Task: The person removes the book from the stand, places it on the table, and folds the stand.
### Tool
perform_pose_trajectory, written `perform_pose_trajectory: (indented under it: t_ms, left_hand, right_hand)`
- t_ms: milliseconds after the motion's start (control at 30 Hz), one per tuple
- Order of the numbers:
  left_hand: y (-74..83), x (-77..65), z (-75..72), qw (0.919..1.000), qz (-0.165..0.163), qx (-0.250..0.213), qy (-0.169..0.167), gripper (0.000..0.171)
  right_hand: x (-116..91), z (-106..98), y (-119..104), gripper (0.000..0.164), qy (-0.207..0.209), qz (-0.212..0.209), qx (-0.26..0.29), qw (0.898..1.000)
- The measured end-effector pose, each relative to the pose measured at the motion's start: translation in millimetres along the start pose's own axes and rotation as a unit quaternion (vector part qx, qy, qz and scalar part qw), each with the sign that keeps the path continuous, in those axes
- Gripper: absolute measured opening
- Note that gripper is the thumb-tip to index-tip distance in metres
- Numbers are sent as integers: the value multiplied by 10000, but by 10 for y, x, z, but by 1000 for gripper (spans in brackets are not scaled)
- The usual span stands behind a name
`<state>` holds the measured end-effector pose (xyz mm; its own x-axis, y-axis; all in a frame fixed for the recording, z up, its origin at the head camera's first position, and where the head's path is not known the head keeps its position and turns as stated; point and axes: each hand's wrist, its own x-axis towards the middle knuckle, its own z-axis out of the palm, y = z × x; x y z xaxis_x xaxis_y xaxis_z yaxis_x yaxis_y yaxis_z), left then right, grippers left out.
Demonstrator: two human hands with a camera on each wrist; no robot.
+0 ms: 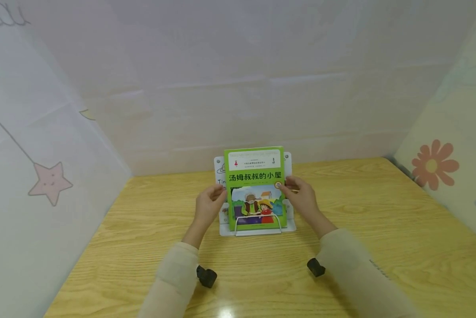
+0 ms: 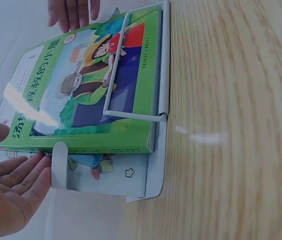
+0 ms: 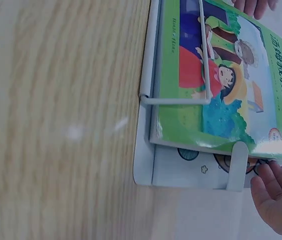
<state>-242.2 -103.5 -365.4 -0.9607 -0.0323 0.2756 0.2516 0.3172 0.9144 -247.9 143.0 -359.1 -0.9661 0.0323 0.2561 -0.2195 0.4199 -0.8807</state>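
Wrinkled pale pink backdrop (image 1: 238,79) behind glossy yellow wood-grain desk (image 1: 158,198). On it: flat white stand with printed cartoon panel (image 1: 288,165), rounded corners. Smooth green rectangular paperback with an illustrated cover (image 1: 255,177) leans upright against it, held in front by a thin white U-shaped wire bracket (image 2: 133,116). Left hand (image 1: 209,204) and right hand (image 1: 304,198) flank the book at its side edges; fingers of both fairly straight, loose, not curled round it. White rounded side tabs (image 3: 238,165) sit just beside the fingertips.
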Motion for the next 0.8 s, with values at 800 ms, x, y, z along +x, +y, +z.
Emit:
perform_pose_trajectory:
  t_ms: [800]
  left_hand:
    - [51, 74, 90, 9970, -775, 32, -23, 31]
  right_hand:
    - [51, 42, -31, 41, -113, 1298, 884, 9875]
